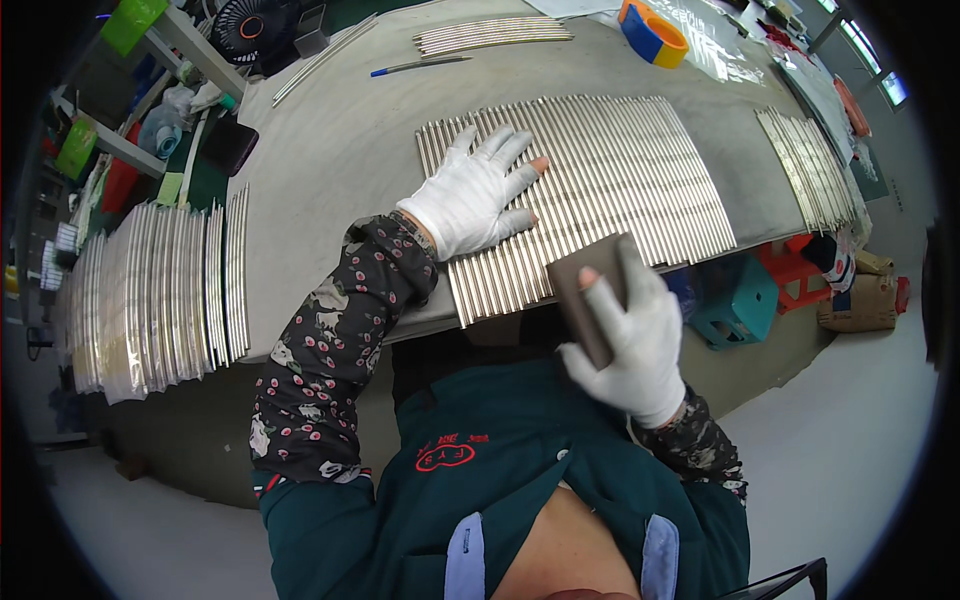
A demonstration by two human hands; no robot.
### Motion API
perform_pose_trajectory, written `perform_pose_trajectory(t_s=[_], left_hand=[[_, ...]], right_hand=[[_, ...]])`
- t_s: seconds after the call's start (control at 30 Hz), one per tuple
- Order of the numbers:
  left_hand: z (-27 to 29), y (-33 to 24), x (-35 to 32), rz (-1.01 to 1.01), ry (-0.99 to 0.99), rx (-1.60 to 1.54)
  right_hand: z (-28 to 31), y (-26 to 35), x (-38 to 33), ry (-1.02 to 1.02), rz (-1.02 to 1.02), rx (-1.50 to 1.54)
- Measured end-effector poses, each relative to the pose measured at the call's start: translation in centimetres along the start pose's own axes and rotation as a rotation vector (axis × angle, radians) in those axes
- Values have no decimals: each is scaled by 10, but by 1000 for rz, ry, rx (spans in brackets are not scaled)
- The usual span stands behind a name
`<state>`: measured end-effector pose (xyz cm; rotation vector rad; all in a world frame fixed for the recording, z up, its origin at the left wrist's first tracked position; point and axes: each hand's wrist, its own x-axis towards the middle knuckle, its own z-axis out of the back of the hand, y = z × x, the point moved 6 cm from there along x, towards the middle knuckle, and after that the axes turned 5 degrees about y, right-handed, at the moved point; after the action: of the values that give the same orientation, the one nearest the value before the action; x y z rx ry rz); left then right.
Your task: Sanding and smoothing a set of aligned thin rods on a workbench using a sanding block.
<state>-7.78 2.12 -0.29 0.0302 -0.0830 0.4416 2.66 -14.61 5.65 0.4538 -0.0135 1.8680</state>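
The left hand point(472, 195), in a white glove with cut-off fingertips, is lying flat with fingers spread on a row of thin metal rods point(610, 180) laid side by side on the grey table point(330, 150). The right hand point(630, 340), gloved alike, is gripping a dark sanding block point(592, 290) at the rods' near ends. More rods are lying in a bundle point(812, 165) at right and in bagged stacks point(150, 290) at left. A tape roll point(652, 32) and pen point(420, 66) are sitting farther back.

Bare tabletop point(330, 140) left of the rod row point(620, 170); stacked strips point(150, 290) beyond.
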Motion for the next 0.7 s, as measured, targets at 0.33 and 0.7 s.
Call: perform_pose_trajectory(t_s=[0.33,0.7], left_hand=[[0,-2,2,-12,-12,5],[0,0,-4,-37,-37,-23]], right_hand=[[-6,21,-6,110,35,31],[3,-33,-23,-71,-232,-181]])
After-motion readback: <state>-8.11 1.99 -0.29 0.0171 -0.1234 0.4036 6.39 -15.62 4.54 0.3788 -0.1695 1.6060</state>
